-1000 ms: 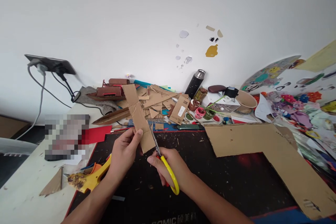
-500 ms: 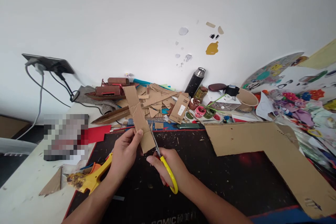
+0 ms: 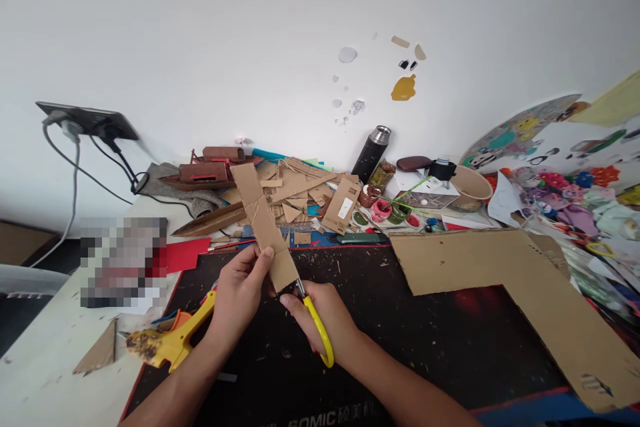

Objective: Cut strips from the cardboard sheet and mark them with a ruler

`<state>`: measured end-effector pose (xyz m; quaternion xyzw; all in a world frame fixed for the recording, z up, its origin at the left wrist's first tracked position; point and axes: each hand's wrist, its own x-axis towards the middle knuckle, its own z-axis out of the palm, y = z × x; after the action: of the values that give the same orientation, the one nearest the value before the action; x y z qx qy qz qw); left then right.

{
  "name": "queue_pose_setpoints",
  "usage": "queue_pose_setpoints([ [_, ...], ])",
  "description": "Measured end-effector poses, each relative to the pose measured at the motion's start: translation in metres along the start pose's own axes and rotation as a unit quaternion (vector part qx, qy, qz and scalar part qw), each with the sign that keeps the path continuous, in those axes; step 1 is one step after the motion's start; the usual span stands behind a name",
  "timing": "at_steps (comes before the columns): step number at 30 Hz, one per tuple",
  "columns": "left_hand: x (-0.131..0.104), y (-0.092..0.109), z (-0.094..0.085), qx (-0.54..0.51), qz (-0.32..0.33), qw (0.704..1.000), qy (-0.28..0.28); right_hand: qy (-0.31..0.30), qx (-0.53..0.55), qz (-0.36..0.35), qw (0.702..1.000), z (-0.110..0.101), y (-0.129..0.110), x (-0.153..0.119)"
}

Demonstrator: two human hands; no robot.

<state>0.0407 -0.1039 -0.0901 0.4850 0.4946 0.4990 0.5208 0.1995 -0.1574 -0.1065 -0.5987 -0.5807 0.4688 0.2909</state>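
Note:
My left hand (image 3: 243,283) pinches a long cardboard strip (image 3: 260,217) near its lower end, thumb on top. The strip tilts up and away to the left, with a crease across it. In my right hand (image 3: 325,313) are scissors with yellow handles (image 3: 320,333), closed around by the fingers. Only a short stretch of metal shows at the strip's lower right edge; the rest of the blades is hidden behind the cardboard. Both hands are above a black desk mat (image 3: 280,380).
A yellow glue gun (image 3: 170,343) lies by my left forearm. A large L-shaped cardboard piece (image 3: 470,257) covers the right side. Behind are cardboard scraps (image 3: 295,190), a brown model boat (image 3: 205,177), open paint pots (image 3: 381,210) and a black thermos (image 3: 371,153).
The scissor blade that showed along the strip's right edge is now mostly out of sight behind the cardboard. Both hands keep nearly the same place and grip.

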Motion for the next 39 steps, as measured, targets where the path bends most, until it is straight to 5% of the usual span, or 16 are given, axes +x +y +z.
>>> queue_pose_setpoints([
  [5, -0.005, 0.002, 0.006, 0.004, 0.015, 1.0, -0.006, 0.008, 0.009, 0.023, 1.0, 0.012, 0.006, 0.003],
  [9, -0.001, 0.003, 0.002, -0.012, 0.011, 1.0, 0.013, -0.054, 0.115, 0.078, 0.989, 0.012, 0.0, 0.003],
  [23, 0.005, -0.009, -0.005, -0.028, 0.001, 0.999, 0.024, -0.106, 0.254, 0.019, 0.961, -0.034, 0.006, 0.002],
  [39, 0.005, -0.009, -0.001, -0.012, -0.007, 1.0, -0.016, -0.024, 0.272, 0.027, 0.962, -0.029, -0.01, 0.008],
])
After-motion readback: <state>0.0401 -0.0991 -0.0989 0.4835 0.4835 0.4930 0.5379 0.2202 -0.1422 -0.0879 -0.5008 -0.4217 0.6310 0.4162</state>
